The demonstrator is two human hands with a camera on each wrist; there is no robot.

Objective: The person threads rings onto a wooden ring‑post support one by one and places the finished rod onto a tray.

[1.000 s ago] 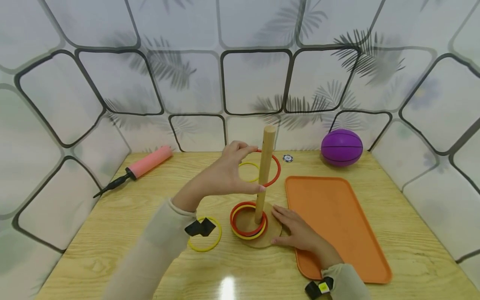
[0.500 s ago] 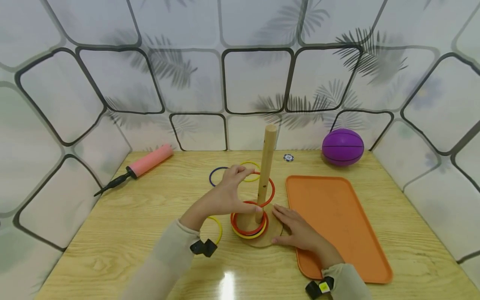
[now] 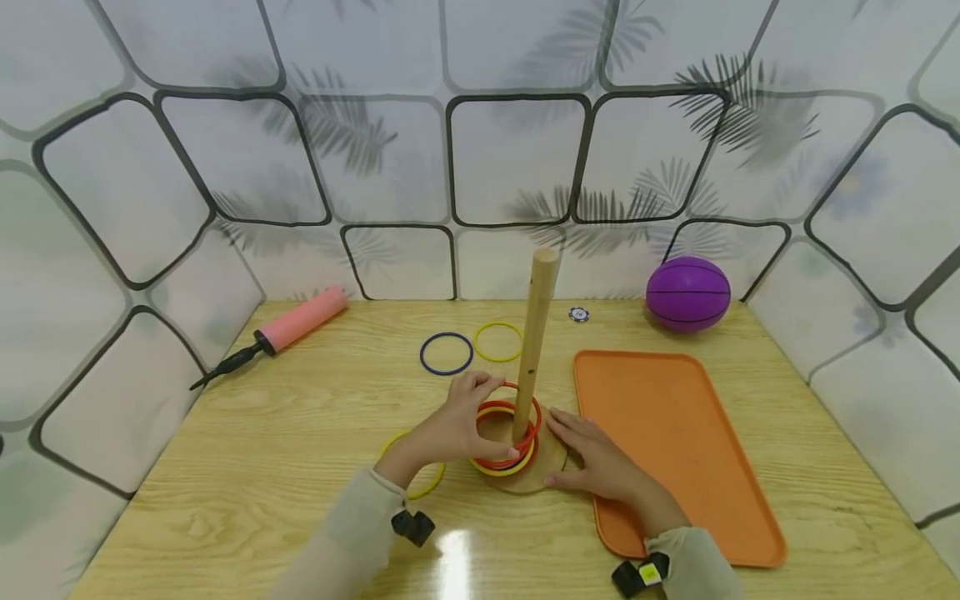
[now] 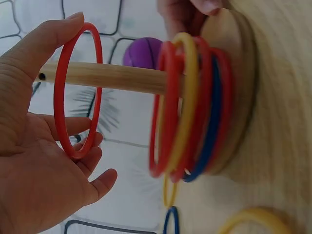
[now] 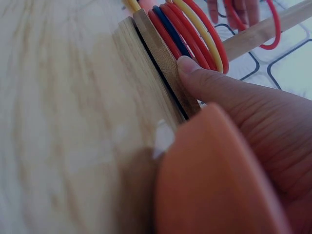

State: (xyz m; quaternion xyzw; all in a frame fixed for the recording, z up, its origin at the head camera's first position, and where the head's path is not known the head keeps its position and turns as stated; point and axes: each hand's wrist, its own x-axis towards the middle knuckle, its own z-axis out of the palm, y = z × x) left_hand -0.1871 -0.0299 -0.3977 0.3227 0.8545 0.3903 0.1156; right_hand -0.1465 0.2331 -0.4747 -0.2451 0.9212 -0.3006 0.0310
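A wooden peg (image 3: 536, 325) stands upright on a round wooden base (image 3: 552, 457). My left hand (image 3: 459, 421) pinches a red ring (image 4: 59, 100), thumb on one side and fingers on the other. The peg passes through this ring, which is tilted and close over the stack in the head view. Several red, yellow and blue rings lie stacked around the peg's foot, among them a yellow ring (image 4: 190, 87) and a blue ring (image 4: 212, 117). My right hand (image 3: 600, 462) rests against the base's right side with fairly straight fingers, its thumb (image 5: 187, 65) on the edge.
Beyond the peg lie a loose blue ring (image 3: 422, 360) and a yellow ring (image 3: 476, 345); another yellow ring (image 3: 438, 479) is partly under my left wrist. An orange tray (image 3: 675, 442) lies at the right. A purple ball (image 3: 687, 294), poker chip (image 3: 578, 314) and pink hand pump (image 3: 303, 320) sit farther back.
My left hand has lowered the red ring along the peg, from about mid-height to close over the stack. The loose blue ring has come into full view. My right hand stays at the base.
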